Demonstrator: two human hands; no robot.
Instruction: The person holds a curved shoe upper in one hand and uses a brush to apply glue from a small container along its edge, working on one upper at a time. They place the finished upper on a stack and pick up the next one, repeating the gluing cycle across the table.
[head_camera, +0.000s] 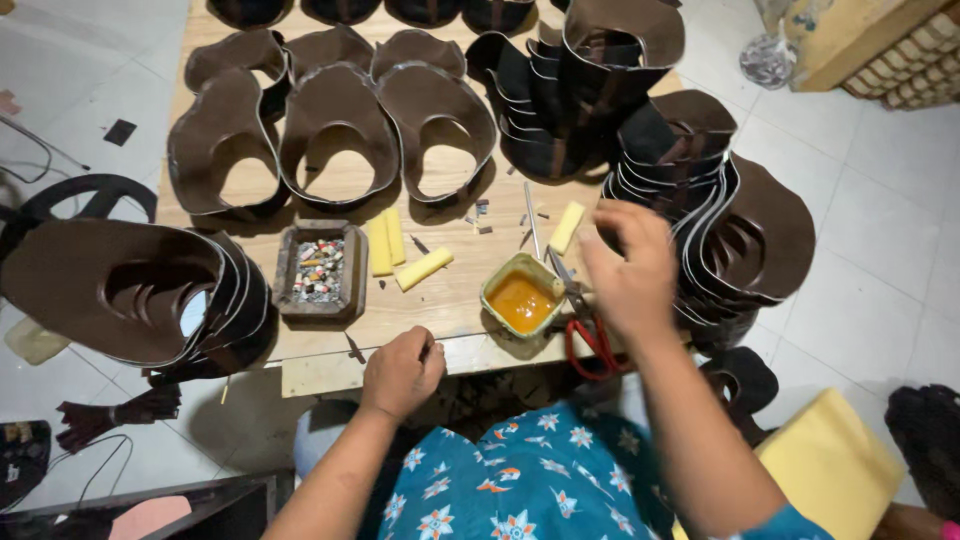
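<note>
- Wooden work table (420, 300) over a pale tiled floor, seen from above; the worker sits at its near edge in blue flowered cloth.
- Right hand (630, 275): raised over the right part of the table, fingers bent downward and bunched; whether anything is pinched in them cannot be told. It hangs just beside the stacked brown leather pieces (740, 240) on the right.
- Red-handled scissors (585, 325): lying under and just near of the right hand, blades pointing far.
- Left hand (403, 372): closed into a loose fist at the near table edge, apparently gripping a thin dark tool whose tip alone shows.
- Small dish of orange glue (522, 297): between the two hands, within easy reach of either.
- Judgement: the work goes best if one piece is lifted cleanly off the stack and the glue kept clear of the outer face.
- Yellow foam strips (400, 250): left of the dish, one more further right.
- Wooden box of small scraps (320, 270): left of the strips.
- More curved brown pieces (335, 135): laid open along the far side and stacked at far left.
</note>
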